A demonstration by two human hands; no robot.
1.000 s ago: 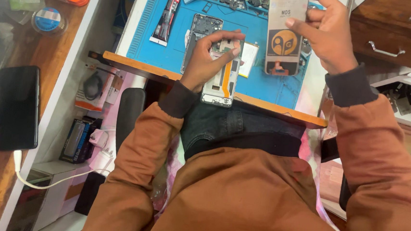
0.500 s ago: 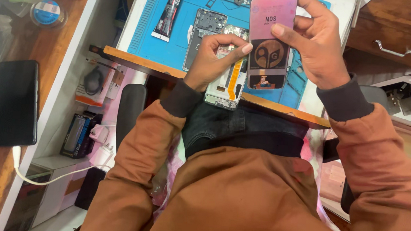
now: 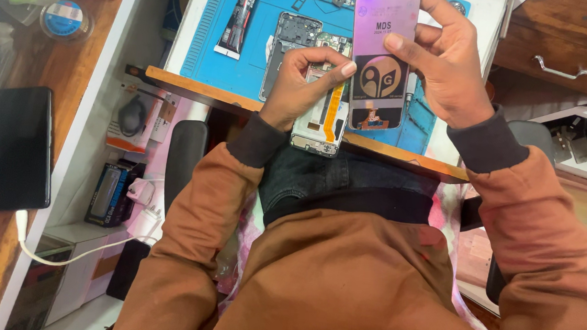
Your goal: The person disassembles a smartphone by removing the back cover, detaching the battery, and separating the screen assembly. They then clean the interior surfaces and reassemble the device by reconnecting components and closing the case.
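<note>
My left hand point(image 3: 297, 93) grips the opened phone frame point(image 3: 321, 112) at the worktop point(image 3: 195, 90) edge while my right hand point(image 3: 445, 65) pinches the replacement screen point(image 3: 381, 68) above it, best lowered squarely, corners aligned.

Opened phone frame point(image 3: 318, 122) with orange ribbon cable, gripped over the bench edge — pinkish screen panel point(image 3: 382, 61) held upright beside it, film-covered.

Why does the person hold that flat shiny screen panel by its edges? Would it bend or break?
The screen panel looks very thin and flat, so it is probably light and stiff but fragile. The right hand grips it by the sides, which suits a glossy face that may be slippery. The left hand holds the opened phone frame, which looks sturdier.
</note>
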